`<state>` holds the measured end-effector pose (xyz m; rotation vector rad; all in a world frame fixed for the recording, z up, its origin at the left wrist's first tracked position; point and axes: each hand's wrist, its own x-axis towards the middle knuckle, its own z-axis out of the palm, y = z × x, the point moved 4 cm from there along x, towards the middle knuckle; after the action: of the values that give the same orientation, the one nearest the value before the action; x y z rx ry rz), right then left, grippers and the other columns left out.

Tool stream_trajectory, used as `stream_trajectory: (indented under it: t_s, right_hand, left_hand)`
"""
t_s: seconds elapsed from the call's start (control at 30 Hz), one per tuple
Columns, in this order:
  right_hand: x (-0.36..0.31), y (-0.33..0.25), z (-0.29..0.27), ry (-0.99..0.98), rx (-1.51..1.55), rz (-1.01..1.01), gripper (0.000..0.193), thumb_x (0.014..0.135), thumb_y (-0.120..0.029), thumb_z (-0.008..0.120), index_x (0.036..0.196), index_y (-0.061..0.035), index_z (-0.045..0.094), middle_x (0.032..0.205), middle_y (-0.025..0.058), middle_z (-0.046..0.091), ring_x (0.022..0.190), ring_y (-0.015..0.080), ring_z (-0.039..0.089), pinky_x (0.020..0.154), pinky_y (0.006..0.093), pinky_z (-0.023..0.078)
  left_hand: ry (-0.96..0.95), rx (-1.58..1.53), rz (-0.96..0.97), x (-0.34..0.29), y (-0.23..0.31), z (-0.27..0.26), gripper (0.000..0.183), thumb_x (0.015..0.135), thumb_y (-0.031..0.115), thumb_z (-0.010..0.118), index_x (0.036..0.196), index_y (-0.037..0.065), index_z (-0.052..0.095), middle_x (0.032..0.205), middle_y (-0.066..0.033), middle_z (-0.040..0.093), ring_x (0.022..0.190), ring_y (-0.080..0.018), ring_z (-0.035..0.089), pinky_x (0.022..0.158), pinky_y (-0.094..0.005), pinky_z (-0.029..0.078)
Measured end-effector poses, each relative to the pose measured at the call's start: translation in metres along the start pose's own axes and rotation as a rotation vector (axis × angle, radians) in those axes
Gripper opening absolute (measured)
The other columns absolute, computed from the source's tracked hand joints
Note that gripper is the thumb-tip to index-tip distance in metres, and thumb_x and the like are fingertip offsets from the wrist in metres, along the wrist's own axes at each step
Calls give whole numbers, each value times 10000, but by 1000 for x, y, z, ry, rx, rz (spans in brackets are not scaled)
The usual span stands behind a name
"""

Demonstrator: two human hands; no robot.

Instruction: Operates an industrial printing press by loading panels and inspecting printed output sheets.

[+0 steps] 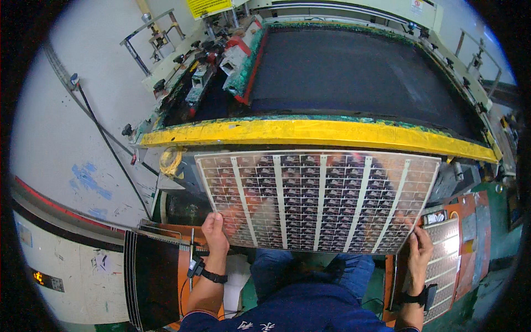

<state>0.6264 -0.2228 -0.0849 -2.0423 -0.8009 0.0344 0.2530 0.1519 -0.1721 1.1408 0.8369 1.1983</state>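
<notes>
Between my two hands hangs a large circuit board panel (301,207), shiny and copper-toned, with rows of small repeated units split by pale vertical strips. My left hand (215,232) is closed on its lower left edge, with the thumb up along the side. At the lower right corner, my right hand (420,248) grips the edge with its fingers. The panel tilts in front of my lap, just below the yellow front bar (321,133) of a screen printing frame, and its face throws back reflections.
Beyond the bar lies a dark printing screen (348,72), with a red-edged squeegee (251,66) at its left. Similar panels (442,265) rest on an orange surface at right. Black panels (155,282) stand at lower left. A white control cabinet (72,288) is farther left.
</notes>
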Motion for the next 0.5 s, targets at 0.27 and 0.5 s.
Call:
stream_trajectory:
  t_s: [0.27, 0.5]
  right_hand:
    - [-3, 9, -3, 14, -7, 27, 227, 909, -109, 541, 1070, 21, 635, 935, 125, 641, 857, 213, 586, 803, 299, 441]
    - [-4, 12, -5, 6, -15, 22, 189, 871, -29, 540, 1026, 36, 625, 903, 127, 625, 854, 225, 599, 782, 292, 455]
  left_hand:
    - [-6, -14, 29, -1, -6, -3, 209, 952, 219, 537, 886, 26, 584, 749, -61, 636, 603, -120, 597, 527, -257, 507]
    - [67, 48, -114, -4, -11, -6, 192, 948, 217, 531, 885, 41, 575, 758, -76, 644, 580, -134, 601, 463, -255, 490]
